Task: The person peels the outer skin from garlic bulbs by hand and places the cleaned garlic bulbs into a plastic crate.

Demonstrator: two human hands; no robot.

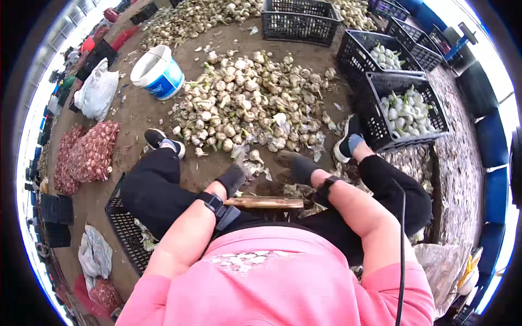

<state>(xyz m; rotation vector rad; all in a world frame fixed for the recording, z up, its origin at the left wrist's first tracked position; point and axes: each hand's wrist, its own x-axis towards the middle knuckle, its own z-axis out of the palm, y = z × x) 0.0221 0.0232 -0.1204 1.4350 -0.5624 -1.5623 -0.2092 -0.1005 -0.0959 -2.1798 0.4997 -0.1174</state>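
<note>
Dark gloves cover both my hands. My left hand (235, 176) is low at the near edge of a heap of garlic bulbs (244, 100), its blurred fingertips close to a loose garlic bulb (255, 156) and papery skins. My right hand (298, 166) reaches in from the other side, pointing toward the left one, with a gap between them. Whether either hand grips anything does not show, as the fingers are smeared and dark. Below the hands, a wooden bar (265, 202) lies crosswise in front of my lap.
A white-and-blue bucket (157, 73) stands left of the heap. On the right, a black crate (405, 108) holds peeled-looking white bulbs, with another crate (380, 51) behind it. Another black crate (299, 22) stands beyond the heap. Red mesh sacks (92, 152) lie at the left.
</note>
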